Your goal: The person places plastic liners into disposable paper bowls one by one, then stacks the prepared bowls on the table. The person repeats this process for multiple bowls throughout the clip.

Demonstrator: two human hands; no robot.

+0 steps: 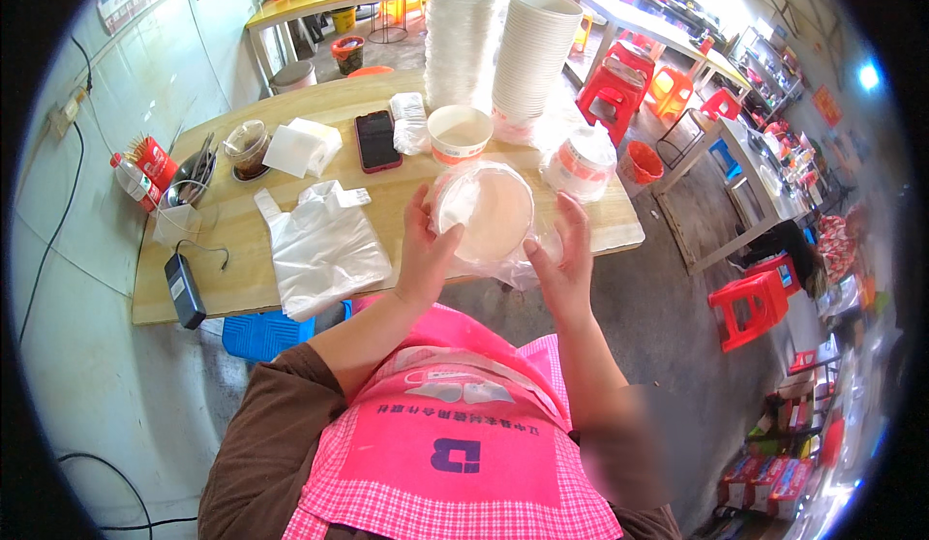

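Note:
Over the table's front edge, a round white paper bowl (501, 213) sits inside a clear plastic bag (519, 273), with its round top facing me. My left hand (430, 250) grips the bowl's left side through the film, thumb at the rim. On the other side, my right hand (565, 260) has the loose film of the bag between its thumb and spread fingers. Just beyond stands an open paper bowl (460, 133) with an orange band. A bagged bowl (579, 162) rests to the right. Left of my hands lies a stack of white plastic carrier bags (326, 242).
Tall stacks of lids (464, 39) and paper bowls (535, 54) stand at the table's back. A phone (377, 141), napkins (305, 146), a sauce cup (247, 146) and a power bank (184, 289) lie leftward. Red stools (747, 304) stand on the right floor.

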